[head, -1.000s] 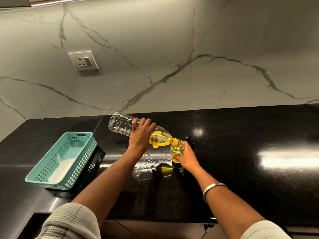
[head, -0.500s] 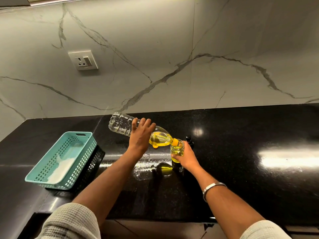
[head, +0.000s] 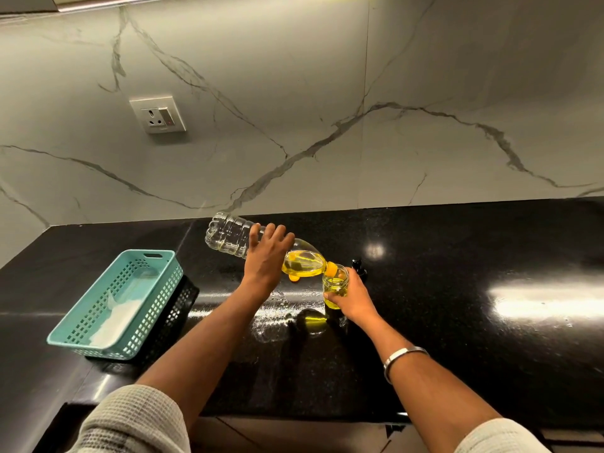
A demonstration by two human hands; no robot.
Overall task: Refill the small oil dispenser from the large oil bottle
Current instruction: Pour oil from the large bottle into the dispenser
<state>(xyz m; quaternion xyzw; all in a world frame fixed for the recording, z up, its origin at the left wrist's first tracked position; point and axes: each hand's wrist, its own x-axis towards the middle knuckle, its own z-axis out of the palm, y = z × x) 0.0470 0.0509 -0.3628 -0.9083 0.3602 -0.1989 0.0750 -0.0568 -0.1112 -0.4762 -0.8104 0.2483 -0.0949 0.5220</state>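
Item 1, large oil bottle (head: pixel 235 238), count one. My left hand (head: pixel 266 259) is wrapped round its middle, holding it tilted with the neck down to the right of that hand. The yellow oil is pooled in the shoulder; the ribbed base, out past my left hand, looks empty. Judged light, with thin, squeezable walls and probably slick; best held at the ribbed middle, where it is held now.

Item 2, small oil dispenser (head: pixel 335 282), count one. It stands on the worktop (head: pixel 457 289), with my right hand (head: pixel 351 297) clasped round its lower body. Its open mouth sits directly under the bottle's yellow neck, touching or nearly so. It is clear, looks like glass and is partly filled. Judged rigid, breakable and easily tipped, so a low grip round the body suits it.

Item 3, black cap or pump top (head: pixel 358 268), count one, just beyond my right hand; detail is too small to tell.

Item 4, baskets, count two: a teal basket (head: pixel 157 276) resting on a black basket (head: pixel 183 305), well to the left of my left hand.

Item 5, metal bangle (head: pixel 403 354), count one, on my right wrist.
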